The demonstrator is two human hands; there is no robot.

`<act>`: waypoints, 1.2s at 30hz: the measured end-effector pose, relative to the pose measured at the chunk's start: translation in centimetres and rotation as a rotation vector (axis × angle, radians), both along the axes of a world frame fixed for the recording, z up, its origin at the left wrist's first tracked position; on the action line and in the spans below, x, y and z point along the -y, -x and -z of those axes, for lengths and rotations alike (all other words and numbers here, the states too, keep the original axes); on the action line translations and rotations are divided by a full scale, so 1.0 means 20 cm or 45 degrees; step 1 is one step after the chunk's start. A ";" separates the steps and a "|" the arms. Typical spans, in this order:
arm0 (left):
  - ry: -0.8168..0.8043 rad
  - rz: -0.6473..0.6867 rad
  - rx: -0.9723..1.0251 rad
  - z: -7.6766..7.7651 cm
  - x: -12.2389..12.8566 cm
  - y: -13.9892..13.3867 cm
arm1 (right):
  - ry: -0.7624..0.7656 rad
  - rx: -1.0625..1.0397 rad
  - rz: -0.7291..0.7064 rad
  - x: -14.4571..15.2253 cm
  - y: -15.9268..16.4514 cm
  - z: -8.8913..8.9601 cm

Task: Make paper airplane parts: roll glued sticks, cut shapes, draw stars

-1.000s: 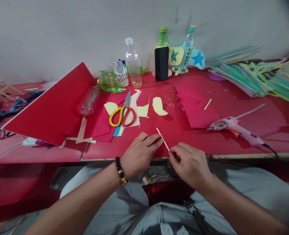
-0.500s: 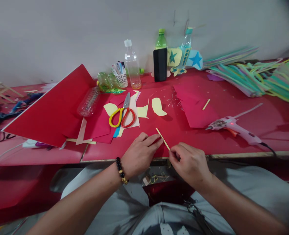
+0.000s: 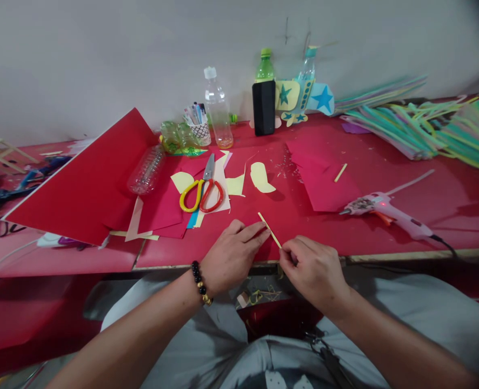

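A thin pale yellow strip (image 3: pixel 263 219) lies slantwise near the front edge of the red table. On its middle rest the fingertips of my left hand (image 3: pixel 232 249), the fingers stretched out and the palm down. At the strip's near end my right hand (image 3: pixel 313 269) is closed, thumb and forefinger pinching it. Beyond my left hand, scissors (image 3: pixel 206 186) with one yellow and one red handle lie on paper pieces. A curved cream paper cutout (image 3: pixel 260 177) is just past the strip.
To the right lies a pink glue gun (image 3: pixel 391 212) with its red light on, near a short yellow stick (image 3: pixel 340 172). A clear bottle (image 3: pixel 219 111), a pen cup (image 3: pixel 200 131) and a black phone (image 3: pixel 264 108) stand at the back. A red board (image 3: pixel 85 178) leans at the left.
Both hands and the strip stay where they were. Only the view has shifted very slightly.
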State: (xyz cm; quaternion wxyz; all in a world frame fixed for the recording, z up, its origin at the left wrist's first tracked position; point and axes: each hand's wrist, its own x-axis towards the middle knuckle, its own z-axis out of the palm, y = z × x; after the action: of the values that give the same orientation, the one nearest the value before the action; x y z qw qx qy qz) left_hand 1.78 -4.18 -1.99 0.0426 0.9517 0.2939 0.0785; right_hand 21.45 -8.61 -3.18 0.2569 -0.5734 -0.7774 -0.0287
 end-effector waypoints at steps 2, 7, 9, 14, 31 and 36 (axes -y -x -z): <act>0.006 -0.020 0.002 0.00 0.00 0.00 | -0.002 0.001 0.006 0.00 0.00 0.00; -0.001 -0.028 0.009 0.01 0.01 0.00 | -0.005 0.003 0.011 -0.01 0.00 0.01; -0.012 -0.028 0.013 0.01 0.00 0.00 | -0.003 0.009 0.018 -0.01 0.00 0.01; -0.008 -0.023 -0.001 0.00 0.00 -0.01 | 0.001 -0.006 0.013 -0.01 0.00 0.02; -0.020 0.009 -0.042 0.00 0.00 0.00 | -0.022 -0.017 0.014 -0.01 0.01 0.02; -0.032 -0.019 -0.034 -0.01 0.00 0.00 | -0.027 -0.028 0.011 -0.01 0.00 0.02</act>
State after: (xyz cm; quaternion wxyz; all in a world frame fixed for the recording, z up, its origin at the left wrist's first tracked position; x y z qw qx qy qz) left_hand 1.85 -4.10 -1.85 0.0261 0.9508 0.3006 0.0699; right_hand 21.36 -8.36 -3.52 0.2712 -0.5743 -0.7718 -0.0317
